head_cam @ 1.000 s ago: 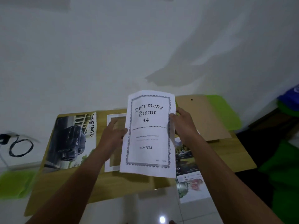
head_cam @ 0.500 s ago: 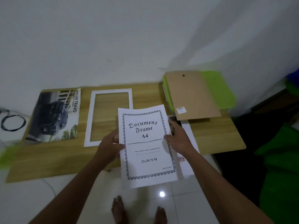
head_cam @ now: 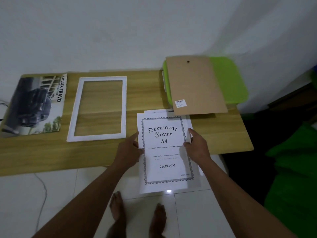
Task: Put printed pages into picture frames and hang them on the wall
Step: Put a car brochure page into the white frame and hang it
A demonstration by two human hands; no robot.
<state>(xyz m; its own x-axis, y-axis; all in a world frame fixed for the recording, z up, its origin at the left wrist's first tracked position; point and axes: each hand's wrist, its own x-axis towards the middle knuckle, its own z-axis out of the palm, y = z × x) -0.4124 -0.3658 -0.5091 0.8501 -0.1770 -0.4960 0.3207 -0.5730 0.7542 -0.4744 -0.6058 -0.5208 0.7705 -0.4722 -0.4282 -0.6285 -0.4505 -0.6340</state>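
Side edges of A4 insert sheet point(head_cam: 164, 152) pinched by left hand point(head_cam: 131, 149) and right hand point(head_cam: 197, 146). Advise laying it flat, clear of white frame point(head_cam: 124, 107).

Left hand point(head_cam: 128, 149), right hand point(head_cam: 197, 146) outstretched, each pinching one side of sheet point(head_cam: 165, 152)

Dim, bluish-grey light; a small glare spot on the floor tiles point(head_cam: 169, 191) at lower centre; wide-angle bending and soft blur at the edges.

White wall point(head_cam: 120, 31), dim light; low wooden table point(head_cam: 42, 152) against it; glossy white floor tiles point(head_cam: 68, 203); grey cable point(head_cam: 45, 191) on floor.
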